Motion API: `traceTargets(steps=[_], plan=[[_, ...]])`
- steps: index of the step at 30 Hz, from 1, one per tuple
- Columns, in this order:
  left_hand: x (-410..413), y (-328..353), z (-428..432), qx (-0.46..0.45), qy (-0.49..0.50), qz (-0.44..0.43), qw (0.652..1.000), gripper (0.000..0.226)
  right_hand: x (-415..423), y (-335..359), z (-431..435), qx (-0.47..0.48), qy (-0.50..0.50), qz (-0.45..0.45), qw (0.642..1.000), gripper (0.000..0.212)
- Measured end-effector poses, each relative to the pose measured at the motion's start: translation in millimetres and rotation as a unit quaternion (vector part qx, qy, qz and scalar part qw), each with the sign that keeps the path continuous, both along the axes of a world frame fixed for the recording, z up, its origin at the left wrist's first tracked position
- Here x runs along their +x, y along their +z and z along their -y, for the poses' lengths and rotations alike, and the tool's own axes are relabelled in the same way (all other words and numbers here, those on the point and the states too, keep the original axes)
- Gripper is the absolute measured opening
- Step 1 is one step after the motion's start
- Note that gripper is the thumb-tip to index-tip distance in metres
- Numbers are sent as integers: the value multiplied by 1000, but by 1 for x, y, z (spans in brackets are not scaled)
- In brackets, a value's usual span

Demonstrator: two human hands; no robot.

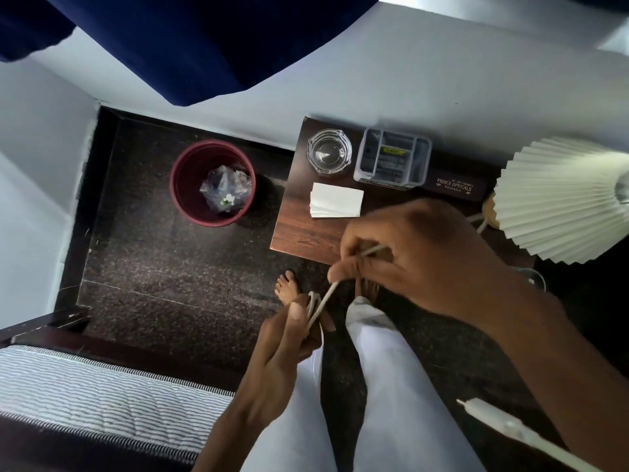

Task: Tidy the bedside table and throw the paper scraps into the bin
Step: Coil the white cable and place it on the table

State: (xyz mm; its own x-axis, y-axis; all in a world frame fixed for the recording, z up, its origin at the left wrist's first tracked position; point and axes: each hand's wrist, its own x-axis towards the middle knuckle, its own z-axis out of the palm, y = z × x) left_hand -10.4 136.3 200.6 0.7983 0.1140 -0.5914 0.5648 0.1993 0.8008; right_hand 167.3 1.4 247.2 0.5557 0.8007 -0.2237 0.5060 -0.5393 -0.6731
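White cord (322, 305) loops gripped by left hand (289, 335); right hand (418, 264) pinches cord, hiding its run; lamp (558, 199) cropped.

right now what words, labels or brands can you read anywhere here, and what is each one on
"PRINCE OPTICALS": gold print on the long dark brown case at the back of the wooden bedside table.
Smaller gold lines above and below that name: too small to read.
The yellow label inside the clear plastic organiser: blurred, unreadable.
The white paper slips: no text visible.
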Motion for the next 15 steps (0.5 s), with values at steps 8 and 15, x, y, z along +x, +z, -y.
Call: traceTargets(steps=[8,15], plan=[[26,40,13,-165,189,96,963,37,-57,-62,-18,16,-118,-225,967,73],[33,15,4,55,142,89,984,27,-121,-24,-16,-128,22,-237,963,34]])
